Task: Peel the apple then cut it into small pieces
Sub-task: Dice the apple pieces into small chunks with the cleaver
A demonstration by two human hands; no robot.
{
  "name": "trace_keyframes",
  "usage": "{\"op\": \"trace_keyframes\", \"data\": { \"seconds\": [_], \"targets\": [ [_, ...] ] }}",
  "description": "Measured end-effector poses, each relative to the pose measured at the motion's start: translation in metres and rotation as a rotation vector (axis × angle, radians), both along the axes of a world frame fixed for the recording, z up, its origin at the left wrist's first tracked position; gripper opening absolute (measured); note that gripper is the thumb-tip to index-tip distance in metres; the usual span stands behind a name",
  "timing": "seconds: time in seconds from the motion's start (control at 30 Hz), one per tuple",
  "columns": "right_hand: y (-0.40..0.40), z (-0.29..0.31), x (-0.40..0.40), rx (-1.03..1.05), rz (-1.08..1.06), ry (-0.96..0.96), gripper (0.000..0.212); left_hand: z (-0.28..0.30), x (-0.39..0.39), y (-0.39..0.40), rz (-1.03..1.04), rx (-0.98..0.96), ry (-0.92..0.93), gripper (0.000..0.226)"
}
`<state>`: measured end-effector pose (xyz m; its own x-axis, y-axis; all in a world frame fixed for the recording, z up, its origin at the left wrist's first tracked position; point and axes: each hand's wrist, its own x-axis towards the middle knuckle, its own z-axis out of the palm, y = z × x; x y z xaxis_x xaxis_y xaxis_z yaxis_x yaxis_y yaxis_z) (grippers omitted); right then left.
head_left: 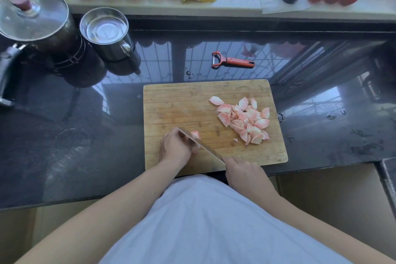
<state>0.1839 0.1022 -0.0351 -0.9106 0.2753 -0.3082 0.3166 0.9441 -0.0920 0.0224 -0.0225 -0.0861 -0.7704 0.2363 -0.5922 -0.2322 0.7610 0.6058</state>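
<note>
On the near left part of the wooden cutting board (171, 103), the last apple chunk (196, 135) sits under the knife blade (201, 146), held by the curled fingers of the left hand (174, 148). Right hand (244, 172) wraps its grip around the knife handle at the near edge. Cut apple pieces (246, 119) are heaped on the board's right side. Farther off, a red peeler (232, 61) lies on the dark table (64, 135).
</note>
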Motion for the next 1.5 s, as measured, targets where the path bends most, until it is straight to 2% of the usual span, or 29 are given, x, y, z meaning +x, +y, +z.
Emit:
{"op": "trace_keyframes", "data": {
  "seconds": [0.2,0.33,0.4,0.6,0.63,0.73,0.8,0.87,0.93,1.0,1.13,1.27,1.37,1.43,1.5],
  "targets": [
    [0.006,-0.003,-0.006,-0.019,0.059,-0.070,0.011,0.006,-0.007,0.006,-0.039,-0.041,0.014,0.031],
    [0.003,-0.014,-0.035,-0.048,0.006,-0.104,0.019,0.006,-0.009,0.009,-0.007,-0.011,-0.008,0.034],
    [0.001,-0.021,-0.050,-0.072,-0.038,-0.085,0.021,0.006,-0.008,0.007,0.023,-0.006,-0.006,0.043],
    [0.019,-0.001,-0.033,-0.273,-0.176,0.005,0.013,0.004,-0.012,0.000,0.031,0.012,-0.065,0.019],
    [0.020,0.004,-0.027,-0.288,-0.152,-0.011,0.016,0.004,-0.011,0.000,0.051,0.014,-0.075,0.020],
    [0.018,0.015,-0.021,-0.278,-0.071,-0.104,0.077,0.004,-0.007,0.005,0.098,0.008,-0.079,0.026],
    [0.019,0.009,-0.019,-0.222,-0.023,-0.083,0.086,0.003,-0.006,0.007,0.134,0.016,-0.087,0.030],
    [0.017,0.001,-0.016,-0.187,0.022,0.007,0.075,0.001,-0.006,0.007,0.151,0.011,-0.096,0.033],
    [0.017,-0.005,-0.012,-0.147,0.048,0.098,0.054,0.001,-0.005,0.007,0.157,0.000,-0.102,0.036],
    [0.016,-0.006,-0.009,-0.080,0.069,0.069,0.041,0.002,-0.005,0.007,0.164,0.000,-0.100,0.041],
    [0.017,-0.005,-0.010,-0.067,0.098,0.126,0.038,0.003,-0.007,0.008,0.173,0.013,-0.125,0.042],
    [0.017,0.004,-0.017,-0.112,0.064,0.080,0.029,0.003,-0.007,0.008,0.129,0.008,-0.138,0.046],
    [0.014,-0.013,-0.026,-0.076,0.045,-0.019,0.005,0.007,-0.008,0.008,0.173,0.034,-0.125,0.037],
    [0.009,-0.021,-0.040,-0.078,0.005,-0.091,0.005,0.006,-0.008,0.009,0.181,0.036,-0.112,0.029],
    [0.006,-0.022,-0.052,-0.084,-0.028,-0.076,0.008,0.007,-0.007,0.007,0.166,0.047,-0.106,0.026]
  ]
}}
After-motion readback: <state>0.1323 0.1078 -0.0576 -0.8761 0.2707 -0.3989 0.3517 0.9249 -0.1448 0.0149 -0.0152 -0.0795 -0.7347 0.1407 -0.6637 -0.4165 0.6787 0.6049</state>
